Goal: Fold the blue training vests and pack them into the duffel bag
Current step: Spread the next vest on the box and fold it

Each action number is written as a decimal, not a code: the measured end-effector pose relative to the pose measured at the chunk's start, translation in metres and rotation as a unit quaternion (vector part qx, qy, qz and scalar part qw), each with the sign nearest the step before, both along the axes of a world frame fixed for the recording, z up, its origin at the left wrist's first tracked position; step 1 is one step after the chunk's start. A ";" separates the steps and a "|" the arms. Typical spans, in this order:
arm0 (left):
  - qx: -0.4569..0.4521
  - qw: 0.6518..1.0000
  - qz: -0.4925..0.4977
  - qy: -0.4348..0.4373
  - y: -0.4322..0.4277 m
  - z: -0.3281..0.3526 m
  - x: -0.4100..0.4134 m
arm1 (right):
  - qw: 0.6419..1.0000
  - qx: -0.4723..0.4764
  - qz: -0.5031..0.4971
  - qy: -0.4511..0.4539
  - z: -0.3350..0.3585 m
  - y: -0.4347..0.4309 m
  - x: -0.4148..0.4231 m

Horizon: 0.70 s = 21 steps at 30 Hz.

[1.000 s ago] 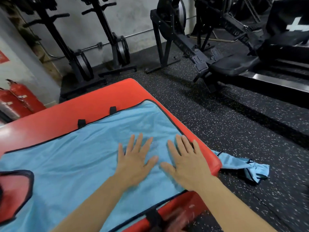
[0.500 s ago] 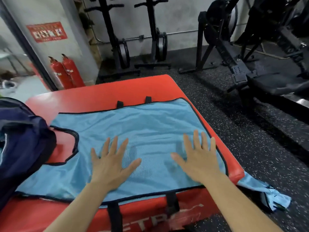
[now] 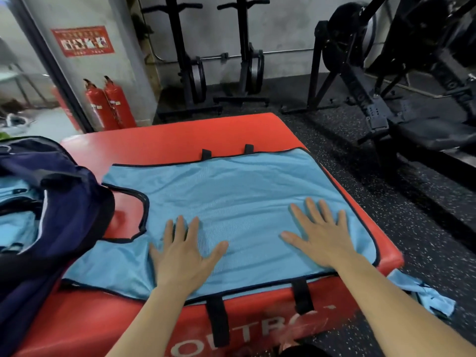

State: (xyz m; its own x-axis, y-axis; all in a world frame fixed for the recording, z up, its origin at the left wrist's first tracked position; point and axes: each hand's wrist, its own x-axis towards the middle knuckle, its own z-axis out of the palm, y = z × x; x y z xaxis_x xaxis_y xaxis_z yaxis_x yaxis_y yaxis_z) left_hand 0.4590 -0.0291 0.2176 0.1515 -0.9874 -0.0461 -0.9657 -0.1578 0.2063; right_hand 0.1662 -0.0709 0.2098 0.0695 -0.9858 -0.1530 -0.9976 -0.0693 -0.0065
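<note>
A light blue training vest [image 3: 231, 197] with dark piping lies spread flat on a red padded box [image 3: 159, 135]. My left hand [image 3: 183, 256] presses flat on its near middle, fingers apart. My right hand [image 3: 324, 238] lies flat near the vest's right edge, fingers spread, holding nothing. A navy duffel bag [image 3: 64, 215] stands open at the left end of the box, with blue fabric [image 3: 15, 228] showing inside. Another blue vest [image 3: 425, 295] lies crumpled on the floor at the box's right front corner.
Black straps [image 3: 217, 320] hang down the box's front face. Two red fire extinguishers [image 3: 108, 104] stand by the wall at the back left. Weight racks [image 3: 193, 73] and a rowing machine [image 3: 373, 99] stand on the speckled black floor behind and to the right.
My hands have slid apart across the vest, the left one toward the left. The view has swung left, bringing the duffel bag into sight.
</note>
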 end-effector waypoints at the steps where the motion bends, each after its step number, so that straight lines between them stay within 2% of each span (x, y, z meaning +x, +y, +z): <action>1: 0.003 1.000 0.004 -0.018 0.005 -0.001 0.006 | 1.000 0.003 -0.004 0.002 0.002 0.001 0.000; 3: 0.019 0.999 0.020 -0.042 0.016 0.000 0.020 | 1.000 0.009 -0.012 0.005 0.005 0.002 0.002; 6: 0.061 0.997 0.046 -0.025 0.033 0.007 0.034 | 1.000 0.022 -0.017 0.010 0.008 0.003 0.004; 11: 0.103 0.993 0.022 -0.048 0.039 0.024 0.048 | 0.999 0.024 -0.023 0.019 0.012 0.004 0.006; 13: 0.084 0.995 0.003 -0.051 0.038 0.030 0.067 | 0.999 0.031 -0.024 0.020 0.013 0.006 0.007; 18: -0.034 0.995 -0.071 -0.064 0.037 0.034 0.096 | 0.995 0.055 -0.052 0.064 0.029 0.009 0.026; 21: -0.093 0.990 0.004 -0.107 0.045 0.044 0.111 | 0.999 0.016 0.000 0.047 0.040 0.020 0.072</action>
